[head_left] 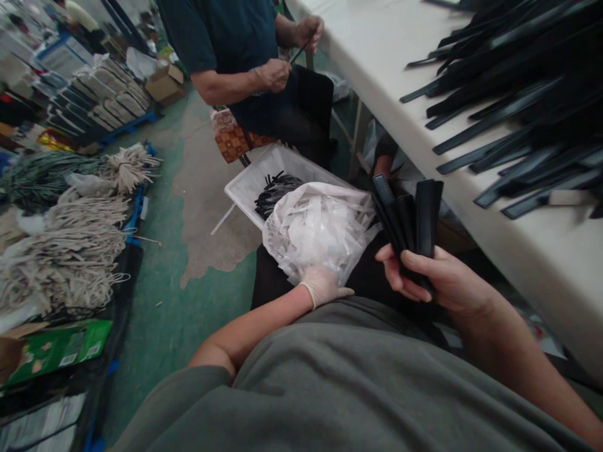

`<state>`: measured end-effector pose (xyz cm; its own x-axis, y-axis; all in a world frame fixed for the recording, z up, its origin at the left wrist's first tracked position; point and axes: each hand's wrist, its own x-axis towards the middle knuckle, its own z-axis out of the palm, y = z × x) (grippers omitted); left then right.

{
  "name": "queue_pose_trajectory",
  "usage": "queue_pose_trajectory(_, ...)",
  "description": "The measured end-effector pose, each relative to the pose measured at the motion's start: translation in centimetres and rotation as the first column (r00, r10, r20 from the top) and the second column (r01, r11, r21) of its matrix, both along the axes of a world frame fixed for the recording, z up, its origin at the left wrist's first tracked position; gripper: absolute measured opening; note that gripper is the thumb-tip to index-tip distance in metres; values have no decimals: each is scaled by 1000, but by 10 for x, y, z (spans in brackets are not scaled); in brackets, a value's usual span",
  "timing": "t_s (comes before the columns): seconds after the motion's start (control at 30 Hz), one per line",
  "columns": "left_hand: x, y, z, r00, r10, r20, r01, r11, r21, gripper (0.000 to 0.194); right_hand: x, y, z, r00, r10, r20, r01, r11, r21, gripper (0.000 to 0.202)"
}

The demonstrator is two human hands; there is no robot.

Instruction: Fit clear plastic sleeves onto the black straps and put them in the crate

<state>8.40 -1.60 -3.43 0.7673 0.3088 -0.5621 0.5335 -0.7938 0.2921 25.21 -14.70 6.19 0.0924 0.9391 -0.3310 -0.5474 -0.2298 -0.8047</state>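
Head view, nearest first: a gray shirt (330,376) fills the bottom, with the person's arms reaching out on either side of it. The right hand (438,276) pinches several black strips (426,213) between thumb and fingers, their flat ends fanned upward beside the table edge. The left hand (323,285), in a pale glove, rests against the near side of a clear plastic bag (315,232) filled with whitish pieces; its thumb points right, but the other fingers are mostly hidden, so I cannot tell whether they grip the plastic.

Just beyond the bag, and partly covered by it, sits a white crate (240,187) with a bunch of thin dark strips (273,194) inside. To the right runs a white table (381,63), where a large pile of black straps (518,107) lies with ends jutting toward the person.

Past the crate a co-worker (226,37) in a dark blue top, beside a patterned seat (235,135), holds a thin dark piece (301,51) in both hands. Across the green floor (164,339), bundles of pale cord (70,238) lie at left — farther back, an open cardboard box (164,85) stands near stacked bundles (103,94), which look blurred, perhaps cloth.
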Motion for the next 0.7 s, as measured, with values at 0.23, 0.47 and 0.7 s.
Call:
queue_pose_trajectory(0.23, -12, 40, 29, 895, 440, 79, -266, 666, -697, 37, 5, -8, -7, 998, -59, -10, 59, 997, -47, 33)
queue_pose_trajectory(0.47, -16, 161, 195, 67, 994, 86, 94, 79, -992, 24, 0, 6, -18, 998, -55, 29, 57, 997, -49, 37)
queue_pose_trajectory(0.7, -59, 179, 254, -419, 867, 269, 445, 454, -772, 34, -11, 13, -14, 969, -73, 237, 107, 985, -135, 42)
